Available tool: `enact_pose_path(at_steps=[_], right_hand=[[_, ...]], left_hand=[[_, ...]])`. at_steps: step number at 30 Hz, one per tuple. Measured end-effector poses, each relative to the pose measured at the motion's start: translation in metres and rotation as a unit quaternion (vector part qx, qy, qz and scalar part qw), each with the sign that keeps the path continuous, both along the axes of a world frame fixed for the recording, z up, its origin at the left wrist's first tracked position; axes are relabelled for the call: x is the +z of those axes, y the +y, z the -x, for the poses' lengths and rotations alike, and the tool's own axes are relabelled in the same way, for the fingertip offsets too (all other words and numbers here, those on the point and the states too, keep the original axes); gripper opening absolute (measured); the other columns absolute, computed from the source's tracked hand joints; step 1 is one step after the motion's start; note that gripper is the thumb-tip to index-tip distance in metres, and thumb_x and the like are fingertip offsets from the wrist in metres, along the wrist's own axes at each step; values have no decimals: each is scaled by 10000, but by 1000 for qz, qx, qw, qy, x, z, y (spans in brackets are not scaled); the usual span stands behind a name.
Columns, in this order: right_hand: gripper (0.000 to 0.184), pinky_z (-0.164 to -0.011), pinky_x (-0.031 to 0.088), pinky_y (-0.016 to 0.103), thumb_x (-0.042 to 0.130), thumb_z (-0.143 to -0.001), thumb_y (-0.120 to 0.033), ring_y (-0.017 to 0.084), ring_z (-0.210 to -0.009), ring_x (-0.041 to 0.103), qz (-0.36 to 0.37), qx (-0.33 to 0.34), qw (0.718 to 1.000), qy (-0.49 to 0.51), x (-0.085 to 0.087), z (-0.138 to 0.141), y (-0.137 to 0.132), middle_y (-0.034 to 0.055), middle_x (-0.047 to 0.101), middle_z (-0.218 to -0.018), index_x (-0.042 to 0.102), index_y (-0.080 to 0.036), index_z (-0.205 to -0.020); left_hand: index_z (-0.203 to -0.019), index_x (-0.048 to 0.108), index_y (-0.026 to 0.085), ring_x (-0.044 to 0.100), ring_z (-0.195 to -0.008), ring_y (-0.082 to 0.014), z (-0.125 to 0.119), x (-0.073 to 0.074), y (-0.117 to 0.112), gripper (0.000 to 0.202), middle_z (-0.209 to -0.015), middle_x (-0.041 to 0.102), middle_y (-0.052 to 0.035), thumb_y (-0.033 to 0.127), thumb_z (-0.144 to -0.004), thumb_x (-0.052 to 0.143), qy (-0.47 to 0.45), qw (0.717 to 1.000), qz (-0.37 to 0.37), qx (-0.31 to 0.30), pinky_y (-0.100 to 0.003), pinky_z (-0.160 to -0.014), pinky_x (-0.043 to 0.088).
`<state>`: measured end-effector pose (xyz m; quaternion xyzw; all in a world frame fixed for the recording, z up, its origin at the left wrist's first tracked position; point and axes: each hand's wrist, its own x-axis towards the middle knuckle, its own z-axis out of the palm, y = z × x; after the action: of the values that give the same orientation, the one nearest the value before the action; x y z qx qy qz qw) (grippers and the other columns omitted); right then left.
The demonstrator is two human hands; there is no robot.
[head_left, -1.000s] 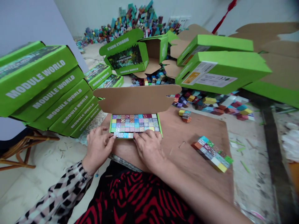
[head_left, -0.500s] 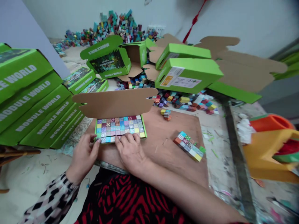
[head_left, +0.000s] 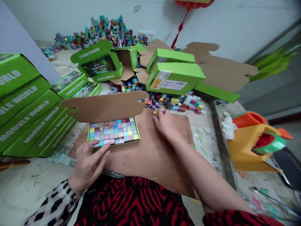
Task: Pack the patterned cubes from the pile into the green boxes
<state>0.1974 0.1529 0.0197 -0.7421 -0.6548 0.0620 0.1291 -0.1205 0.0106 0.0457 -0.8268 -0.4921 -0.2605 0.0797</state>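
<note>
An open green box (head_left: pixel 139 138) lies in front of me, its brown cardboard lid (head_left: pixel 105 107) raised behind it. Rows of small patterned cubes (head_left: pixel 115 130) fill it. My left hand (head_left: pixel 88 163) is open, with its fingertips resting on the front left edge and the front row of cubes. To the right of the box, my right hand (head_left: pixel 164 122) has its fingers closed round a few loose cubes. One yellow cube (head_left: pixel 155 113) shows at the fingertips, and the others are mostly covered.
Stacked green boxes (head_left: pixel 28 110) stand at the left. Behind the work board (head_left: pixel 131 160) lie more green boxes (head_left: pixel 175 77), some with flaps open, among loose cubes (head_left: pixel 181 105). A larger cube heap (head_left: pixel 108 31) is against the wall. An orange and yellow plastic object (head_left: pixel 246 144) stands at the right.
My right hand has left the box front and moved right and away from me to the loose cubes. My left fingers have spread along the box's front edge. The view has turned slightly right.
</note>
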Motion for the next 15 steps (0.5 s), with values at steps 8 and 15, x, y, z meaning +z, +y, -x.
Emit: enact_pose_path(at_steps=[8, 15], right_hand=[[238, -862, 478, 356, 488, -898, -259, 199, -915, 572, 24, 238, 956, 172, 7, -16, -79, 88, 531, -1019, 610, -190, -1090], [393, -1002, 437, 451, 515, -893, -217, 223, -1183, 533, 126, 260, 911, 294, 7, -12, -150, 93, 573, -1278, 498, -246, -1284]], left_hand=[[-1115, 603, 198, 584, -891, -170, -45, -6, -13, 240, -969, 617, -62, 158, -928, 458, -81, 935, 242, -245, -308, -775, 502], [-1338, 443, 215, 554, -1090, -217, -97, -20, 0, 430, -1224, 527, -110, 222, -909, 479, -142, 909, 332, -207, -389, -930, 496]])
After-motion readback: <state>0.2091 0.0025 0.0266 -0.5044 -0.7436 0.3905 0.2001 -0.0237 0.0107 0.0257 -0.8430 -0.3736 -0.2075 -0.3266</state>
